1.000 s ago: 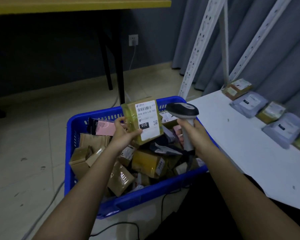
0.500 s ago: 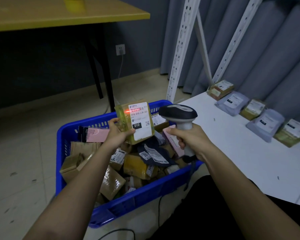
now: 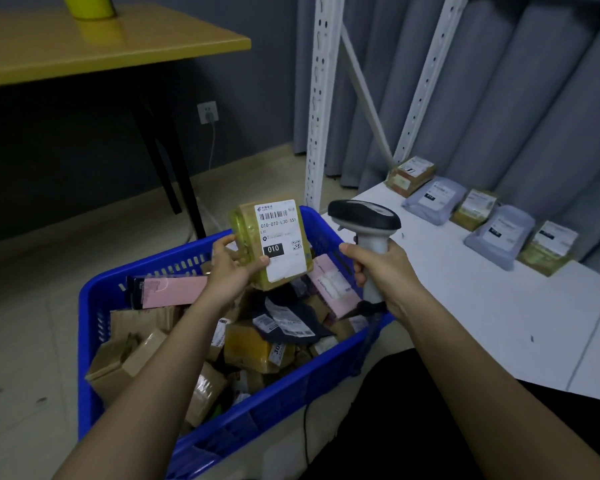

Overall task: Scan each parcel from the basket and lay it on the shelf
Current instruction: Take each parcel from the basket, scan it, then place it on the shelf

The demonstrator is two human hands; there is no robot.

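Note:
My left hand grips a small yellow-taped parcel with a white label marked 010, held upright above the blue basket. My right hand holds a grey and black barcode scanner by its handle, its head just right of the parcel and pointing at it. No red beam shows on the label. The basket is full of several brown, pink and dark parcels. The white shelf board lies to the right, with several parcels in a row along its back edge.
White perforated shelf uprights rise behind the basket, grey curtains behind them. A yellow table with black legs stands at the back left. A black cable runs over the floor under the basket. The shelf's front part is bare.
The red scan line that lay on the label half a second ago is gone. The view has tilted up and swung right; parcel and scanner stay close together above the basket.

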